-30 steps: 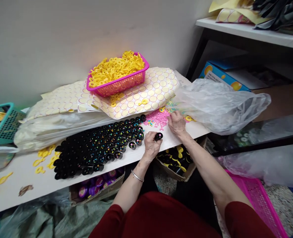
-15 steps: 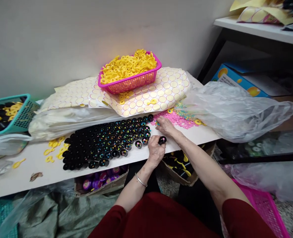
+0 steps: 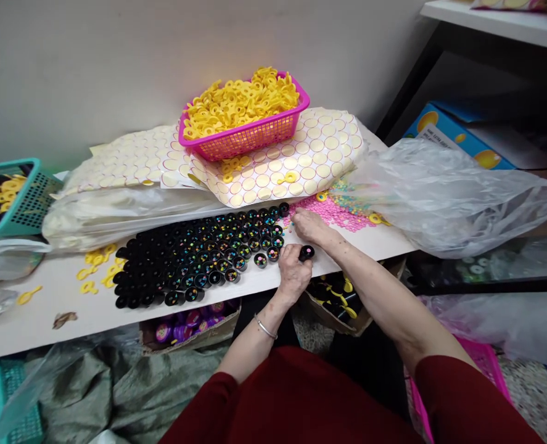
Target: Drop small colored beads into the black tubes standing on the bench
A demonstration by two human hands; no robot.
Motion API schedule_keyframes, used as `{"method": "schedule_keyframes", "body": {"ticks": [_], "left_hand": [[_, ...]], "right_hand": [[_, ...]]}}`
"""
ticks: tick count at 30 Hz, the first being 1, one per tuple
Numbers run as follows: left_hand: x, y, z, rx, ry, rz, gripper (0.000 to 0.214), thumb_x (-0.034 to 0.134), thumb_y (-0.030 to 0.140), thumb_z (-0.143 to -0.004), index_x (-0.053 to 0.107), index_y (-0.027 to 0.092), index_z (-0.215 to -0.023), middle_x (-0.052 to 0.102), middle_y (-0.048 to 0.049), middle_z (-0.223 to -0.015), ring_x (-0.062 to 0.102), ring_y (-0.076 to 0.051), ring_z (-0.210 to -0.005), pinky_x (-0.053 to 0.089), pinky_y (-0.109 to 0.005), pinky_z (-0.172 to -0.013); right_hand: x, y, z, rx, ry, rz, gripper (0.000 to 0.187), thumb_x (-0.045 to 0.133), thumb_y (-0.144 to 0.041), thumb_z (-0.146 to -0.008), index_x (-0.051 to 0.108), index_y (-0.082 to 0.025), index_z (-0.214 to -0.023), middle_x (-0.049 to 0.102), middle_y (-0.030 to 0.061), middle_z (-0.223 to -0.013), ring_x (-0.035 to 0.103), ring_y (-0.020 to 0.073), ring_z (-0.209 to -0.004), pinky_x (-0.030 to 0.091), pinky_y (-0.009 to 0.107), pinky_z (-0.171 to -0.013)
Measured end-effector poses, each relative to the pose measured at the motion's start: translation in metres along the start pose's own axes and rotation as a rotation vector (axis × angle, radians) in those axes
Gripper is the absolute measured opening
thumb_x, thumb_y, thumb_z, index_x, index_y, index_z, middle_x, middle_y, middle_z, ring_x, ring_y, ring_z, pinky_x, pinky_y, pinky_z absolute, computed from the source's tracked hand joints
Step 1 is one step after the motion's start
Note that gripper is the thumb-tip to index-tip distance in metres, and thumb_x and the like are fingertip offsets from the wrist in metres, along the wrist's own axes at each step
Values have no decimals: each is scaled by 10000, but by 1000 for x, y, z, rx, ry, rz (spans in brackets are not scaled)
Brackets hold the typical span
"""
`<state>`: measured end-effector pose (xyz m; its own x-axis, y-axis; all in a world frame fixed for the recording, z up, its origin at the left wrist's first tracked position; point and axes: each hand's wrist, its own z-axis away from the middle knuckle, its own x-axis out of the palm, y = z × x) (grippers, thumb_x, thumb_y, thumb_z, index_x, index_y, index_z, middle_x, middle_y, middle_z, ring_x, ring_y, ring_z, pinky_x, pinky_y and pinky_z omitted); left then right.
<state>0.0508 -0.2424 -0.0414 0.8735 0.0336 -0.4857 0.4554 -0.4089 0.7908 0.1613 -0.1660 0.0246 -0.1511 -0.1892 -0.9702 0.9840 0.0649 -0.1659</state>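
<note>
My left hand (image 3: 294,272) grips a small black cup (image 3: 307,252) with its open top up and coloured bits inside. At the left edge of a pile of pink beads (image 3: 335,213), my right hand (image 3: 310,227) has its fingers curled down and drawn together. Its fingertips are partly hidden, and what they hold is too small to make out. Rows of similar black cups (image 3: 215,250) stand upright left of both hands. Many on the right side contain coloured beads, while those at the far left look dark inside. Turquoise and yellow beads (image 3: 347,196) lie behind the pink ones.
A pink basket (image 3: 243,146) of yellow ring-ended pieces stands on sheets of round stickers (image 3: 310,154). A clear plastic bag (image 3: 440,191) covers the table's right end. Loose yellow pieces (image 3: 100,256) lie left, near a teal basket (image 3: 32,200). Cardboard boxes (image 3: 217,330) sit below the table edge.
My right hand has shifted slightly among the beads, its fingers now more bunched. The left hand still holds the black cup in about the same place. The camera view has tilted a little.
</note>
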Motion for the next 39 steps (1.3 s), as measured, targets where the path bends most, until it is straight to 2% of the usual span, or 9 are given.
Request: {"method": "schedule_keyframes", "body": {"ticks": [5, 9, 15, 17, 24, 27, 31, 34, 39], "left_hand": [[2, 0, -1, -14, -24, -45, 213, 606, 139, -685, 616, 196, -889, 590, -31, -814, 529, -189, -816, 441, -322, -769], [6, -2, -2, -15, -22, -65, 317, 650, 149, -665, 603, 193, -975, 599, -43, -865, 538, -206, -849, 447, -344, -808], [7, -2, -3, -10, -66, -93, 344, 601, 146, -704, 573, 198, -1043, 577, -55, -894, 534, -213, -871, 441, -342, -798], [7, -1, -4, -7, -85, -101, 305, 584, 150, -719, 573, 197, -1020, 562, -50, -869, 528, -209, -855, 435, -328, -763], [5, 0, -4, 6, -90, -82, 188, 561, 181, -763, 566, 206, -949, 527, -27, -819, 503, -186, -813, 416, -301, -721], [5, 0, -4, 18, -85, -93, 176, 555, 174, -761, 563, 203, -935, 527, -29, -819, 504, -185, -814, 419, -302, -724], [3, 2, -1, 14, -63, -111, 171, 564, 139, -725, 554, 208, -881, 527, -35, -811, 512, -194, -819, 425, -313, -755], [0, 3, 4, 18, -59, -108, 177, 583, 142, -705, 546, 211, -863, 533, -39, -819, 523, -205, -852, 427, -330, -805], [-9, 0, 10, 15, -63, -90, 149, 580, 162, -722, 550, 211, -860, 542, -37, -829, 532, -194, -843, 437, -313, -782]], "right_hand": [[-3, 5, -4, 39, 30, -66, 326, 442, -28, -721, 695, -85, -919, 665, 182, -941, 613, 241, -936, 426, 284, -768], [-4, 22, 4, 67, 77, -179, 262, 456, -81, -693, 700, -92, -790, 683, 111, -800, 624, 184, -765, 443, 254, -688], [-8, 31, 38, 152, 133, -992, 160, 538, -207, -579, 655, -132, -659, 562, -12, -506, 486, 104, -469, 390, 223, -481], [-11, 23, 50, 106, 63, -961, 157, 527, -202, -572, 657, -142, -637, 568, -8, -510, 498, 108, -490, 392, 224, -496], [-15, -7, 75, 2, 80, -267, 247, 465, -149, -722, 710, -140, -759, 679, 87, -832, 599, 162, -749, 426, 264, -716], [-11, -1, 75, 5, 130, -315, 240, 469, -176, -754, 704, -151, -793, 681, 84, -827, 610, 171, -768, 433, 272, -728], [5, 23, 59, 149, 322, -598, 232, 463, -174, -703, 680, -163, -784, 655, 40, -697, 605, 156, -685, 458, 271, -683], [22, 40, 48, 218, 330, -736, 187, 480, -177, -646, 649, -158, -723, 601, 8, -594, 563, 142, -586, 452, 265, -622], [35, 45, 44, 218, 372, -616, 209, 463, -216, -702, 656, -161, -761, 635, 34, -697, 564, 156, -682, 439, 280, -685]]}}
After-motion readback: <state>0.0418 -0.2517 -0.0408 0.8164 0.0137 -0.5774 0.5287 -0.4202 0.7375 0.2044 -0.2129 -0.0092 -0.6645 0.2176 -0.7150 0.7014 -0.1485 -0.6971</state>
